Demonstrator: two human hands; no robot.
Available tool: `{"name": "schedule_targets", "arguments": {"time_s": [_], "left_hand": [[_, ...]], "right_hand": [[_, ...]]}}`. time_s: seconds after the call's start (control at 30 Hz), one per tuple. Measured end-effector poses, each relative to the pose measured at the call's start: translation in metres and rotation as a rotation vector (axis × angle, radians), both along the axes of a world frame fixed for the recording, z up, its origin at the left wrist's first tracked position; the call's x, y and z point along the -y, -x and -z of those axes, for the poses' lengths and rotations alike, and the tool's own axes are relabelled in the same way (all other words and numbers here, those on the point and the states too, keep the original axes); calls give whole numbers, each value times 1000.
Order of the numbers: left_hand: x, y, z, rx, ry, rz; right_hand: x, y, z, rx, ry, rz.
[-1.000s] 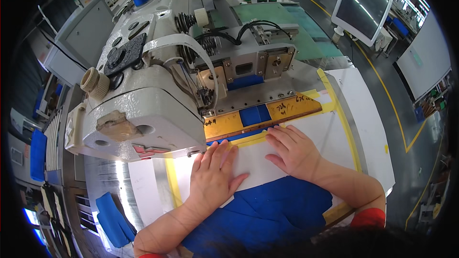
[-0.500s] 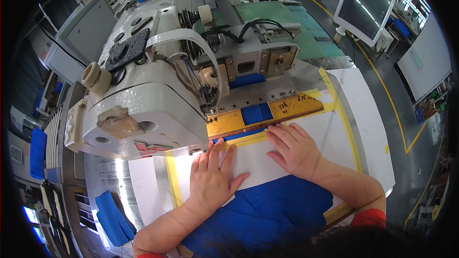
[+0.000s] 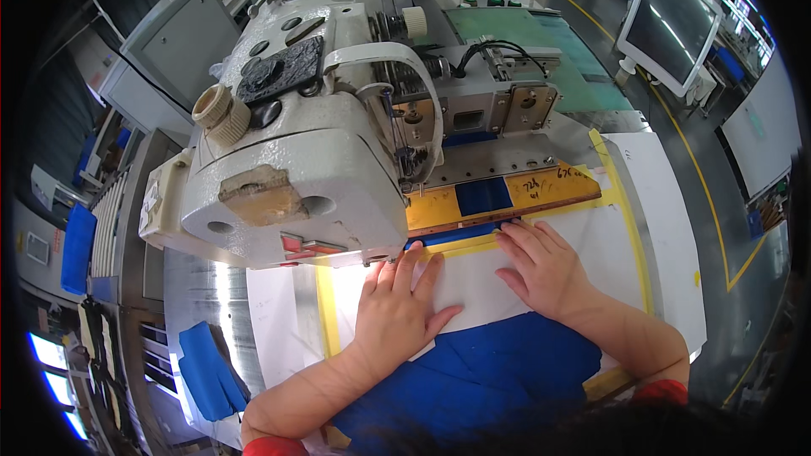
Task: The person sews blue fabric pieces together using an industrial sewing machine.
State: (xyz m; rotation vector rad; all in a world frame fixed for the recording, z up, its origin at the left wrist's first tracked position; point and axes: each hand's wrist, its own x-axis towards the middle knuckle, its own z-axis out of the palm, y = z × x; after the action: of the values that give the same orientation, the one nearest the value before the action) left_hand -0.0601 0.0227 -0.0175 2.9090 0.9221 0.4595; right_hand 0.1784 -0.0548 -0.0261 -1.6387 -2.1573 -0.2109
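My left hand (image 3: 399, 314) lies palm down on a white sheet (image 3: 473, 280), fingers spread, its fingertips at the left end of a narrow blue fabric strip (image 3: 435, 243). Flat on the same sheet, my right hand (image 3: 545, 268) has its fingertips at the strip's right end, the thumb held apart. Along the strip's far side runs a yellow clamp board (image 3: 553, 192) with handwritten marks and a dark blue fabric patch (image 3: 483, 196) in its cut-out. A large blue fabric piece (image 3: 498, 363) is spread below my hands, between my forearms.
A big pale sewing machine head (image 3: 287, 194) stands close beyond my left hand. Yellow tape (image 3: 629, 228) borders the white sheet. More blue fabric (image 3: 211, 371) rests on the metal table at the left. A monitor (image 3: 672, 21) stands at the far right.
The whole view has shifted, so the machine and both hands appear slightly farther right. Against the sheet and the blue strip, my hands keep nearly the same place.
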Motion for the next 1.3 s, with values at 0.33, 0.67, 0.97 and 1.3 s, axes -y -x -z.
{"name": "schedule_targets", "arguments": {"time_s": [0.33,0.67,0.97,1.3], "left_hand": [[2,2,-2,-39,-44,-27],[2,2,-5,-29,-32,-20],[1,0,-5,-36,-94,-10],[0,1,-6,-30,-83,2]], "right_hand": [[1,4,0,25,-26,19],[2,4,3,44,-23,19],[2,4,3,78,-33,26],[1,2,2,77,-16,22]]}}
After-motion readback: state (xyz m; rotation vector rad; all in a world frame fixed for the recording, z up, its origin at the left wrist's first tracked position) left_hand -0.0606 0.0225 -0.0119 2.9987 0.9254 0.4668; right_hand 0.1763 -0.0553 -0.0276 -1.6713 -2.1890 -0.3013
